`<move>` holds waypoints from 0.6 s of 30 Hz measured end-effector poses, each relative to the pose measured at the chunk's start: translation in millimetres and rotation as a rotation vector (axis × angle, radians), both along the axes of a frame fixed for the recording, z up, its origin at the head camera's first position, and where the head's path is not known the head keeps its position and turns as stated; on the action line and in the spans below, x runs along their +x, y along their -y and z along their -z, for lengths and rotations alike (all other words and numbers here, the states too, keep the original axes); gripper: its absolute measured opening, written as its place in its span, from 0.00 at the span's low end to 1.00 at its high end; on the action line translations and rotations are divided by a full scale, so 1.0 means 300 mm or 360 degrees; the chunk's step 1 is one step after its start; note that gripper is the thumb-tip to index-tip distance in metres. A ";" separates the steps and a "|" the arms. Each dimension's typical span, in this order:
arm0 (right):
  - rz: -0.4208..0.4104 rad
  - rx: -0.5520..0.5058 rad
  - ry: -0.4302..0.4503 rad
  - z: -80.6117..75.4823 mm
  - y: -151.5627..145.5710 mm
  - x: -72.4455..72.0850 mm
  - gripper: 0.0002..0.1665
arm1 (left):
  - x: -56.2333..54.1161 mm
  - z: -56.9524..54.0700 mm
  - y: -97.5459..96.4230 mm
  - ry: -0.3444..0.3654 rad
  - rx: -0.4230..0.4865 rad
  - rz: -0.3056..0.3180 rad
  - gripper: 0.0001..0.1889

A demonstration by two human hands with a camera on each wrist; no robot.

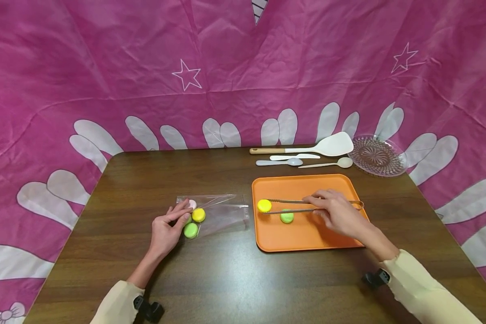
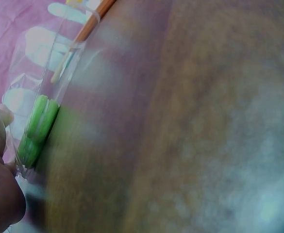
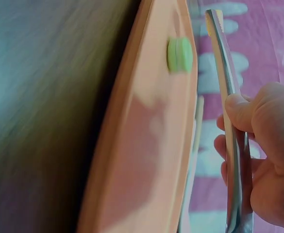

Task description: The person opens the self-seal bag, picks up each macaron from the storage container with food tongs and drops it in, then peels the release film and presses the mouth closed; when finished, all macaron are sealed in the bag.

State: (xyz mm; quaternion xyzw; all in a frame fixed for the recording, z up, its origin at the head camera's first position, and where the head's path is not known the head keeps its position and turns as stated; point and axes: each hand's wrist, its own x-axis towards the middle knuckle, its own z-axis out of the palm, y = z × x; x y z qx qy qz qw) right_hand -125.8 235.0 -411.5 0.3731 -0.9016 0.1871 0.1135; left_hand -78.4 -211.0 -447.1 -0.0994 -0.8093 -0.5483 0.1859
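Note:
My right hand [image 1: 338, 213] grips metal tongs [image 3: 234, 145] above the orange tray [image 1: 308, 240]. At their far end, the tips lie on either side of a yellow macaron [image 1: 264, 205]. Below the lower arm, a green macaron [image 1: 286, 217] sits on the tray. On the left, a clear plastic bag [image 1: 224, 216] lies with its opening toward the tray. Inside it are a yellow macaron [image 1: 198, 215], a pale pink one [image 1: 192, 204] and green macarons [image 2: 40, 121], one partly hidden by fingers. With thumb and fingers my left hand [image 1: 168, 229] pinches the bag's closed end.
Behind the tray lie a white spatula [image 1: 334, 145] with a wooden handle, a white knife [image 1: 295, 157], a white spoon [image 1: 279, 162] and a beige spoon [image 1: 344, 163]. A clear patterned plate [image 1: 376, 155] stands at the back right. A pink cloth [image 1: 235, 58] hangs behind the wooden table [image 1: 227, 283].

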 end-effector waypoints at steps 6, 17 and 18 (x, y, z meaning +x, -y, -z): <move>-0.0080 0.0044 0.0038 -0.002 0.127 -0.036 0.22 | -0.003 0.001 -0.003 -0.0025 -0.0007 0.0014 0.08; -0.0173 0.0107 0.0007 0.007 0.281 -0.085 0.20 | -0.004 0.006 0.001 -0.0080 -0.0027 0.0016 0.09; -0.0172 0.0117 0.0007 0.008 0.294 -0.087 0.20 | -0.004 0.006 0.002 -0.0081 -0.0028 0.0013 0.09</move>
